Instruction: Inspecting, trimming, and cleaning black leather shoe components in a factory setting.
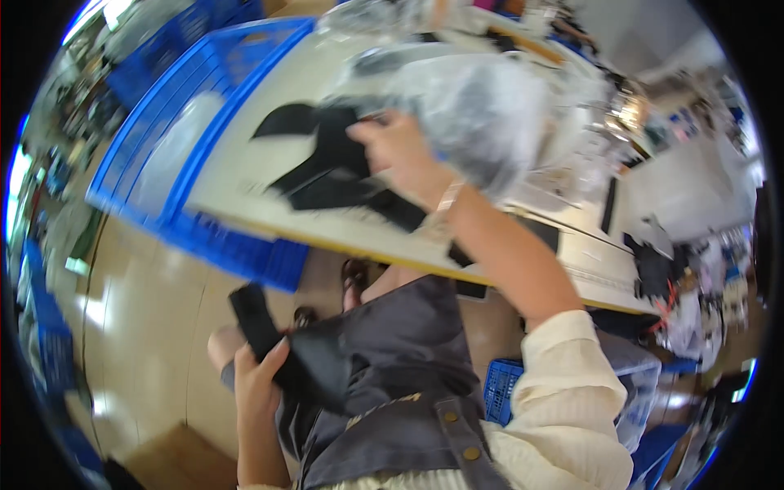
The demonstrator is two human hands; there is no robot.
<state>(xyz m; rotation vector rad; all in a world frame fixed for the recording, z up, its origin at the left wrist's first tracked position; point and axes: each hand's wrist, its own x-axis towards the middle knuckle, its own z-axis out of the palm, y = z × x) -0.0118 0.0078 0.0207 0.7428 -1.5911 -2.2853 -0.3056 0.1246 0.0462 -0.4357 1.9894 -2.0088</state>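
While a blue crate (219, 121) holds plastic (186, 135), the left grip (260, 382) pinches black material (255, 318); right grip (404, 155) unclear.

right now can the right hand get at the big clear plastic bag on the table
Probably yes: the right hand is at the black pieces, close beside the plastic bag, with nothing visible between them.
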